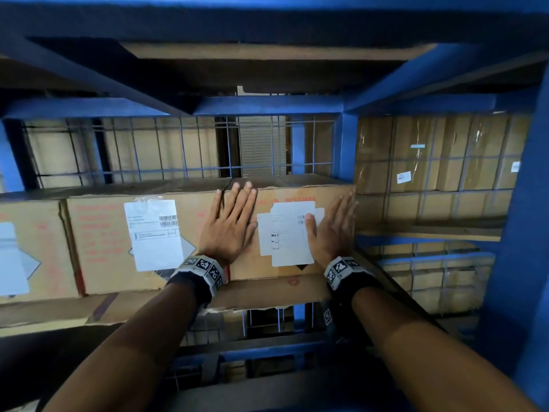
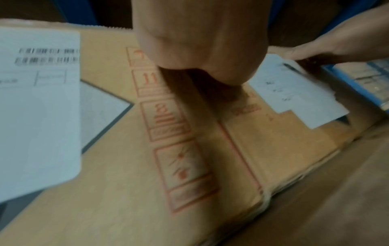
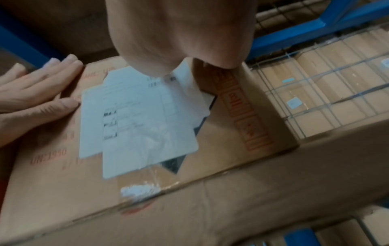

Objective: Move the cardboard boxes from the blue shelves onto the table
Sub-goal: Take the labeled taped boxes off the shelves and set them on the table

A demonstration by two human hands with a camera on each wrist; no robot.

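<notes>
Head view shows three cardboard boxes in a row on the blue shelf [image 1: 267, 105], each with one white label. On the rightmost box [image 1: 285, 272] (its label [image 1: 286, 233] is notched), both hands lie flat with straight fingers: left hand [image 1: 230, 221] near its left edge, right hand [image 1: 332, 230] at its right edge. Middle box [image 1: 101, 248] and left box [image 1: 35, 251] sit untouched
</notes>
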